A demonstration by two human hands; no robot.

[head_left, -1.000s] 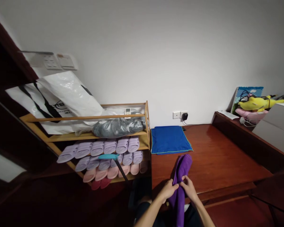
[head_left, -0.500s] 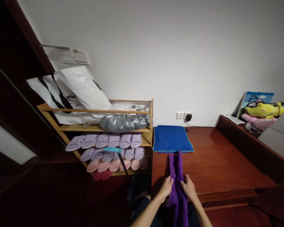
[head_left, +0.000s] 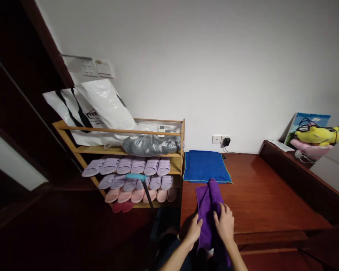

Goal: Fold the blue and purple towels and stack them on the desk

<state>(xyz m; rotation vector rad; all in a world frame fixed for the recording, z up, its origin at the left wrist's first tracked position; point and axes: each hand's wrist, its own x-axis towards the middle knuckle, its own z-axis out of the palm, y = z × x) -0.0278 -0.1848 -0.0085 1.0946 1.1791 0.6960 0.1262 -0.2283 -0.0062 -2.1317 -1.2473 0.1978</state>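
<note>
A purple towel point(head_left: 206, 210) lies lengthwise on the wooden table's near left part and hangs over the front edge toward my lap. Its right side is bunched into a long fold. My left hand point(head_left: 194, 230) pinches the towel's left edge, thumb on top. Over the fold on the right, my right hand point(head_left: 225, 224) grips the cloth with its thumb and fingers. Just beyond the towel's far end lies a folded blue cloth point(head_left: 206, 166) with a light green edge, flat on the table point(head_left: 260, 195).
On the left stands a wooden shoe rack point(head_left: 130, 130) with rows of slippers point(head_left: 124, 165), white bags point(head_left: 101, 109) and a grey plastic-wrapped bundle point(head_left: 151, 145). A blue-topped stick point(head_left: 135, 176) leans before it. A plugged-in black adapter point(head_left: 226, 142) and a yellow plush toy point(head_left: 316, 135) are at right.
The towel's left part has spread wider and flatter to the left. My right hand has moved up and over the fold; my left hand has shifted slightly left and down.
</note>
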